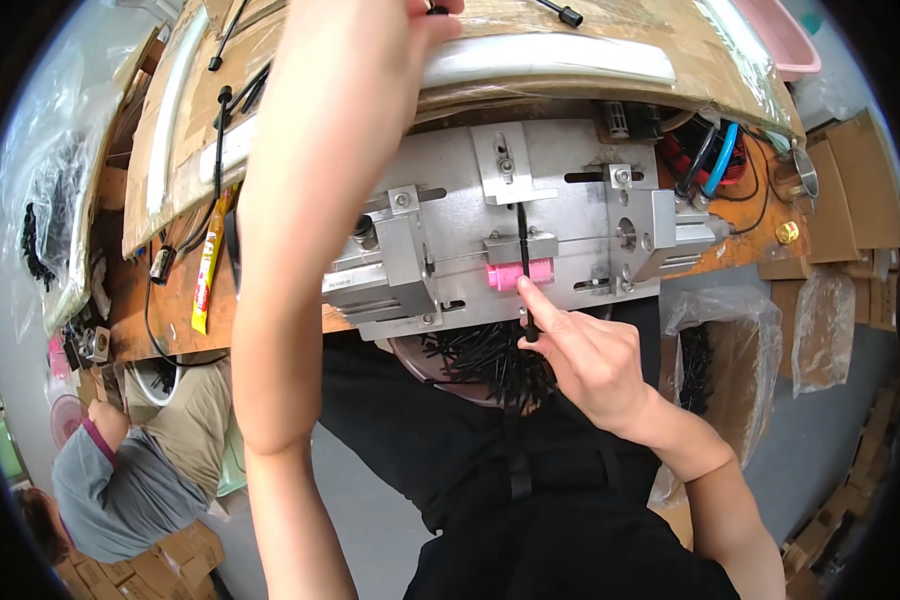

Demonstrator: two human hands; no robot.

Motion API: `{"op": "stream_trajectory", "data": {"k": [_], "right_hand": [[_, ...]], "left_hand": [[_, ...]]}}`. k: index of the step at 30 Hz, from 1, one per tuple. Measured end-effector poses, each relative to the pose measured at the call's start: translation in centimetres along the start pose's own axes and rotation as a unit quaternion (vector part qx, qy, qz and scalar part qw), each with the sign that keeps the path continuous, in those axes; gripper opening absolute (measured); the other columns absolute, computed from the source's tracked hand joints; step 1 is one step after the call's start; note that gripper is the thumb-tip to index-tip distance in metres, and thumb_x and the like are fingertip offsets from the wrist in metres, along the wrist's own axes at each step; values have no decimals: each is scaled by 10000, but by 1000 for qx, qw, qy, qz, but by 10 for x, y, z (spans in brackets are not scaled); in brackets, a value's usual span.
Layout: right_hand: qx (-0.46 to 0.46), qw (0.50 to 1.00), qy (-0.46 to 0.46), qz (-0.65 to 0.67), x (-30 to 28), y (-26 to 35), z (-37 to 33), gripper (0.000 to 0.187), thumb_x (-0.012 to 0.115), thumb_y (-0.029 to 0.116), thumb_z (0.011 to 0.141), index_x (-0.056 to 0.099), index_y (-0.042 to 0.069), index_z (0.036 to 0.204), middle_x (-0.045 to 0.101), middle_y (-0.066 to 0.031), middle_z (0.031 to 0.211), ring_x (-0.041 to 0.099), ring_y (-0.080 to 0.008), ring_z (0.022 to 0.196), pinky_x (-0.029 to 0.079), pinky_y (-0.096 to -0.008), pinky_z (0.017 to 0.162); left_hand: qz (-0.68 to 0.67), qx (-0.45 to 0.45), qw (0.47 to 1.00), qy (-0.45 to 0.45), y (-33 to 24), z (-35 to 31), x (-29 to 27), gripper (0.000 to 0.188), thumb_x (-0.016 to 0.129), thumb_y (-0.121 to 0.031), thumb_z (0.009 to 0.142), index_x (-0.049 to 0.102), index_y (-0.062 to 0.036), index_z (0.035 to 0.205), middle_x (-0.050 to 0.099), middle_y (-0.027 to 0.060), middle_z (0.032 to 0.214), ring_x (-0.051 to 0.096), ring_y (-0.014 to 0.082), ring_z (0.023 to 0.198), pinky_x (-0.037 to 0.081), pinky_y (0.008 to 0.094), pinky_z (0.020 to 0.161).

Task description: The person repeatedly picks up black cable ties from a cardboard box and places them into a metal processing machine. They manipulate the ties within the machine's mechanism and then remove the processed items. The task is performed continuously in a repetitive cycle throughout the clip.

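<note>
In front of me a black rod [523, 235] lies lengthwise across a metal fixture [460, 160], over a pink block [542, 272] at its front. My right hand [598, 362] grips the rod's near end between thumb and fingers, and its index finger presses along the rod beside the pink block. My left arm reaches far over the fixture to the cardboard-topped surface. At the upper edge my left hand [417, 28], partly cut off, pinches a small black piece [437, 9]; the rest of that piece is out of view.
Metal cylinder blocks [395, 265] flank the fixture. Black rods with caps [570, 16] lie on the cardboard [450, 100]. A basin of black rods [495, 360] sits below the fixture. Blue tubing [720, 160] and a yellow packet [210, 262] are nearby. Another person [140, 480] sits at left.
</note>
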State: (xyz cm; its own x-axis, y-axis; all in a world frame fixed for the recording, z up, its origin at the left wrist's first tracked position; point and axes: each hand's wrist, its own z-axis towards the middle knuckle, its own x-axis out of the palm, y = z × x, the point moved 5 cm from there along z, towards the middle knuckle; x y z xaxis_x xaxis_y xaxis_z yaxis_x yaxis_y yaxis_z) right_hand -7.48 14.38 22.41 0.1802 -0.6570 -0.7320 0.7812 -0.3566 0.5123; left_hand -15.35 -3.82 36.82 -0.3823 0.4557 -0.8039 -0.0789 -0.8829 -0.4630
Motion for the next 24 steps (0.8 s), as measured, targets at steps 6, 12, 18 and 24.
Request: {"op": "stream_trajectory", "data": {"k": [6,12,18,24], "right_hand": [[-59,988,-107,-95,-61,-4,72,384,735,26,790,642,-9,1161,653,-75,833,592,-128,656,472,-267,558],[1,972,28,-233,-109,-31,189,299,600,232,914,624,20,1125,641,-89,851,589,-171,773,491,-317,696],[62,989,94,-96,-121,-24,181,226,616,227,906,677,38,1014,645,-44,805,584,-143,730,477,-301,668],[-3,994,-42,101,-107,-27,88,290,718,27,815,655,-9,1096,659,-89,870,608,-136,688,488,-239,601]], "left_hand": [[32,87,993,-67,-9,-124,30,545,666,91,732,588,3,1264,564,81,877,538,217,793,461,324,727],[123,103,985,55,-30,-179,97,692,587,57,711,417,146,1376,480,100,919,489,208,800,479,287,779],[119,96,985,74,-24,-174,104,713,583,49,724,373,153,1398,457,97,903,485,212,816,483,285,783],[102,74,988,93,-21,-165,90,633,609,36,744,459,85,1357,495,100,914,515,236,848,478,330,788]]}}
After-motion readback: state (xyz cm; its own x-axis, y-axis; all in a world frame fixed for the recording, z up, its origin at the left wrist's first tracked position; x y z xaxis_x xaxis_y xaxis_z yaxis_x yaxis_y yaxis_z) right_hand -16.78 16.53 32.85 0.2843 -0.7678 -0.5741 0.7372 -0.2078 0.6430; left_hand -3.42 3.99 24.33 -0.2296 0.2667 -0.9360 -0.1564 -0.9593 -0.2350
